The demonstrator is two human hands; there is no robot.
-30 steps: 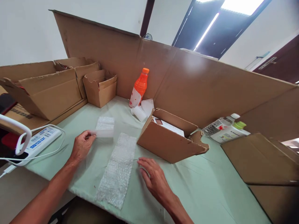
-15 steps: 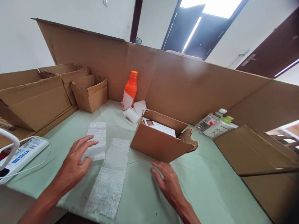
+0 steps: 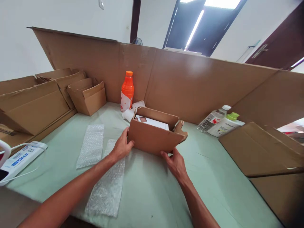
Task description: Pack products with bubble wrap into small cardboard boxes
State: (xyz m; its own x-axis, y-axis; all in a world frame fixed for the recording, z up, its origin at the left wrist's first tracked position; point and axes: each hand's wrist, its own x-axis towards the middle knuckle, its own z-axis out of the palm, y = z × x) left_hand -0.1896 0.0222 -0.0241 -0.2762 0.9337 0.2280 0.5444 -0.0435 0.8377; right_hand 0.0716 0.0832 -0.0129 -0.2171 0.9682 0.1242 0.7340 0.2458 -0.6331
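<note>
An open cardboard box (image 3: 152, 137) stands in the middle of the table, with a white box (image 3: 154, 123) inside it. My left hand (image 3: 123, 145) grips its left end, thumb on the near face and fingers round the side. At the lower right of the same box, my right hand (image 3: 175, 161) has its thumb on the front and its fingers at the bottom edge, partly hidden. Under my left forearm lies a long strip of bubble wrap (image 3: 106, 193). A shorter bubble wrap piece (image 3: 91, 144) lies to the left of it.
Several open cardboard boxes (image 3: 35, 107) line the left side, behind a white power strip (image 3: 22, 160). An orange bottle (image 3: 127, 90) stands at the back by white foam. A clear bottle (image 3: 212, 119), a white bottle (image 3: 224, 126) and folded cardboard (image 3: 249, 152) lie right. A cardboard wall (image 3: 201, 85) closes the back.
My left hand has moved right, from over the bubble wrap to the box's left end. My right hand has closed on its lower right. The box has shifted slightly left.
</note>
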